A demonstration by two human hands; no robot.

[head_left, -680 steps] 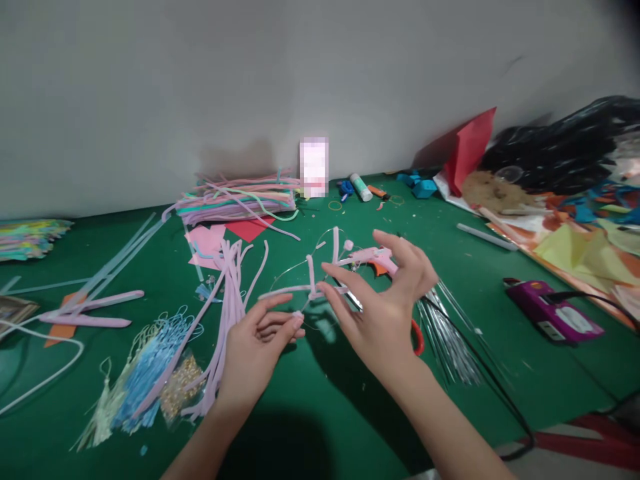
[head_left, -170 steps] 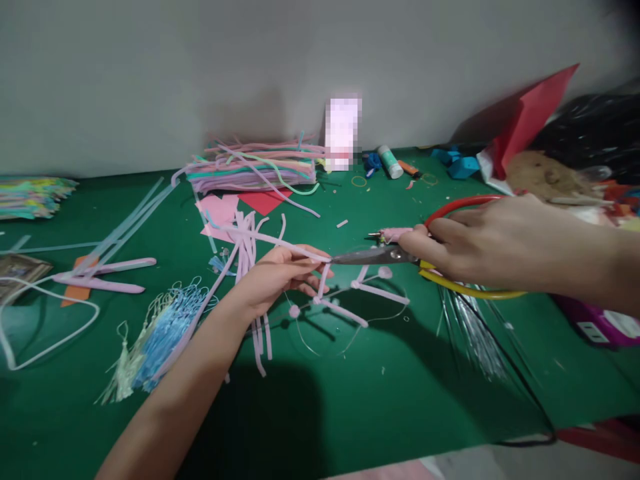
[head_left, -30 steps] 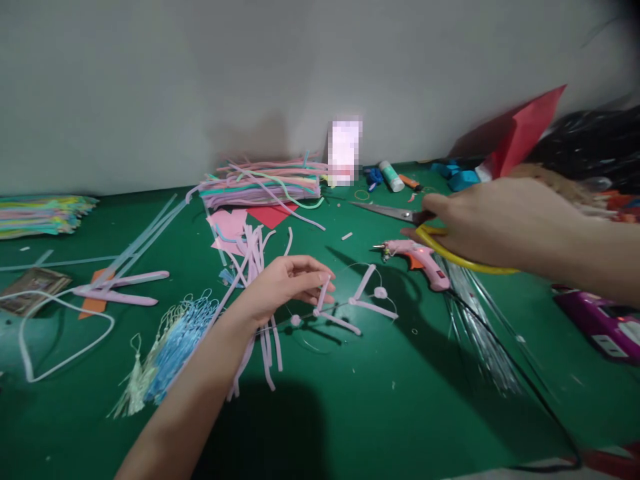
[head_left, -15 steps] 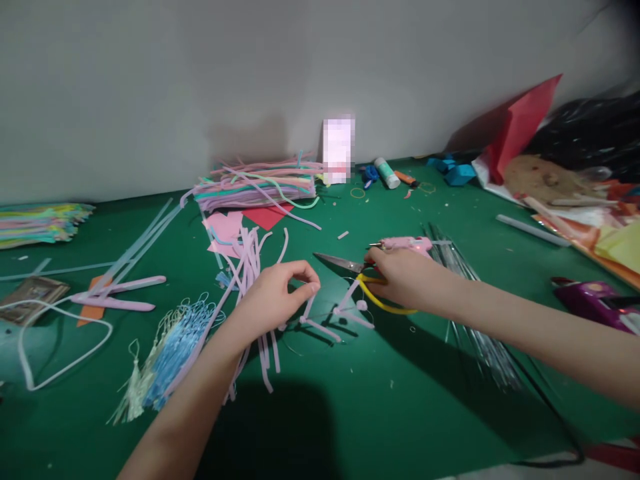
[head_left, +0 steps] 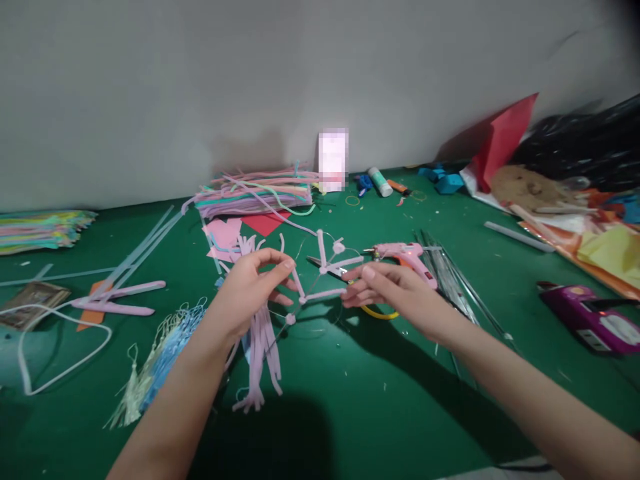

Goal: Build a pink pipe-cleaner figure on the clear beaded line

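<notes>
A small frame of pale pink pipe cleaner on thin wire (head_left: 323,270) hangs just above the green table (head_left: 350,400), held between both hands. My left hand (head_left: 250,290) pinches its left end with fingers curled. My right hand (head_left: 387,290) pinches its right end between thumb and fingertips. Scissors (head_left: 340,273) with a yellow handle loop lie on the table right behind my right hand. A pink glue gun (head_left: 407,257) lies just beyond them. Loose pink pipe cleaners (head_left: 263,333) trail under my left wrist.
A stack of coloured pipe cleaners (head_left: 255,193) sits by the wall. Blue tassels (head_left: 160,350) lie at left, silver wires (head_left: 450,280) and a purple device (head_left: 590,317) at right. Coloured paper and a black bag (head_left: 580,143) crowd the far right.
My right hand has laid the scissors down on the table and taken hold of the frame's right end. The frame has been lifted off the table between both hands.
</notes>
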